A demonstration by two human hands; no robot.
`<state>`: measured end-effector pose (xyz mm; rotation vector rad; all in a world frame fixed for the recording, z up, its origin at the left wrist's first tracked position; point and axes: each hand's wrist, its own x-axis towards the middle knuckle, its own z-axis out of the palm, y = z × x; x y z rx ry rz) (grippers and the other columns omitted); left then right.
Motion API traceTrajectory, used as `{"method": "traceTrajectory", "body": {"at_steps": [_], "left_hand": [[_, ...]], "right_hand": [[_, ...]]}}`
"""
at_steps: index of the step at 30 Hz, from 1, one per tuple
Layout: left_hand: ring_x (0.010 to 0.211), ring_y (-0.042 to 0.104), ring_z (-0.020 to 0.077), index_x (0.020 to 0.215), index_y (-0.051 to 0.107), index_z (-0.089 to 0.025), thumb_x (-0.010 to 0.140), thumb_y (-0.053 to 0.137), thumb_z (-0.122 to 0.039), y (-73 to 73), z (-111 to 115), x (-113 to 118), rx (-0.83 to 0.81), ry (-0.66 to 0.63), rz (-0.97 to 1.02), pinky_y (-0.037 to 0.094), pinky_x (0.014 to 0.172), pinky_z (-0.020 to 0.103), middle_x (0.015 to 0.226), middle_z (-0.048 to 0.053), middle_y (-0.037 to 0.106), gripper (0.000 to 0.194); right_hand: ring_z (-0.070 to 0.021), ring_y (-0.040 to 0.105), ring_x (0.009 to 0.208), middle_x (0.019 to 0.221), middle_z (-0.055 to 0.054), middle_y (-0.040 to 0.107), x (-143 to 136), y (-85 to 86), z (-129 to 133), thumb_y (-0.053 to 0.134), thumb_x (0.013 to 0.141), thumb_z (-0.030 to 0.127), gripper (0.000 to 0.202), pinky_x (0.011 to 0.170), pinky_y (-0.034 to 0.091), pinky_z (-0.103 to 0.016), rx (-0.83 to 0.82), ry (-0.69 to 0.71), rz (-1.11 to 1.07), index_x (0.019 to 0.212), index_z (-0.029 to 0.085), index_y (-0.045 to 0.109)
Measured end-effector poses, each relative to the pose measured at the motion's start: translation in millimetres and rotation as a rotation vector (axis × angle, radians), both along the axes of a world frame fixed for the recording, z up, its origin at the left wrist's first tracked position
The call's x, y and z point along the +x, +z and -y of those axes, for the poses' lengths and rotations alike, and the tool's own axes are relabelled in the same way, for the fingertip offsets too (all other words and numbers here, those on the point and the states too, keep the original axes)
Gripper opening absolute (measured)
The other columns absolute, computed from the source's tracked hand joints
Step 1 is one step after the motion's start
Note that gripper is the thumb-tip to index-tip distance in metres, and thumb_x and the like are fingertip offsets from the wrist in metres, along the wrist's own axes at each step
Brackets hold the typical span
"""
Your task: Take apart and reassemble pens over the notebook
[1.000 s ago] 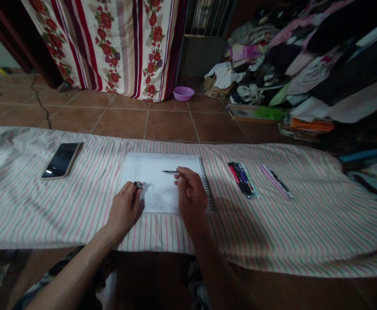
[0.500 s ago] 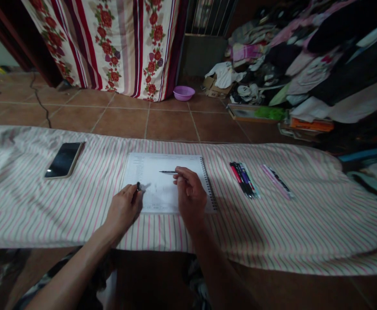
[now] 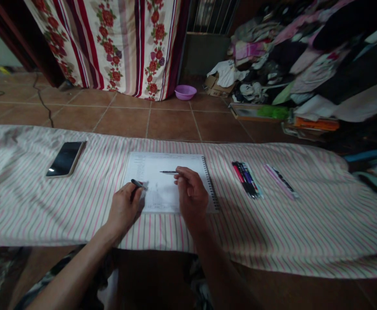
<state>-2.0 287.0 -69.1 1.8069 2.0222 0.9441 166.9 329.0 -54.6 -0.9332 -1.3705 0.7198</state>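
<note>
My left hand (image 3: pixel 123 204) is closed, thumb against fingers, on a short dark pen cap (image 3: pixel 138 184) over the left part of the page. My right hand (image 3: pixel 193 193) grips a slim black pen (image 3: pixel 168 172), its pointed tip toward the left. The pen is held above the white page and apart from the cap. Under both hands lies an open spiral notebook (image 3: pixel 172 161), its wire binding on the right side. Small print or writing runs down the page's left margin. Part of the page is hidden by the hands and their shadows.
A phone (image 3: pixel 66 159) rests on the striped cloth (image 3: pixel 98 193) to the left. On the right lie a bunch of several pens (image 3: pixel 246 180) and a separate pair of pens (image 3: pixel 281 181). Beyond the table are a purple basin (image 3: pixel 185 92), a floral curtain (image 3: pixel 126 47) and piled clothes (image 3: pixel 272 56).
In my left hand the pen cap has turned, and more of its length now shows, slanting down to the right. My right hand keeps its grip on the pen.
</note>
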Motion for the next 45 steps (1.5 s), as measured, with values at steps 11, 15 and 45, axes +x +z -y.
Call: {"method": "traceTrajectory", "body": {"at_steps": [11,15,45], "left_hand": [[0.038,0.047,0.0113,0.073,0.061,-0.016,0.075,0.054,-0.042,-2.1,-3,-6,-0.099,0.187,0.441,0.033,0.039,0.021,0.044,-0.003,0.052,0.027],[0.035,0.041,0.0092,0.068,0.061,-0.014,0.071,0.059,-0.041,-3.3,-3,-4,-0.086,0.193,0.587,0.028,0.036,0.02,0.041,-0.004,0.049,0.027],[0.033,0.036,0.0056,0.065,0.056,-0.015,0.07,0.063,-0.038,-3.5,-3,1,-0.156,0.206,0.84,0.025,0.034,0.018,0.041,-0.006,0.045,0.025]], "right_hand": [[-0.0104,0.059,0.065,0.082,-0.004,0.064,-1,3.2,-3,0.048,0.084,0.022,0.019,0.061,0.052,-0.026,-0.174,-0.078,-0.075,0.095,0.018,0.062],[-0.0087,0.057,0.064,0.089,-0.004,0.064,-1,0.5,-7,0.049,0.083,0.024,0.019,0.059,0.049,-0.025,-0.224,-0.081,-0.222,0.097,0.018,0.061],[-0.0048,0.046,0.042,0.054,0.002,0.056,-10,14.2,-13,0.049,0.064,0.017,0.012,0.03,0.023,-0.013,-0.865,0.313,-0.357,0.073,0.013,0.056]]}}
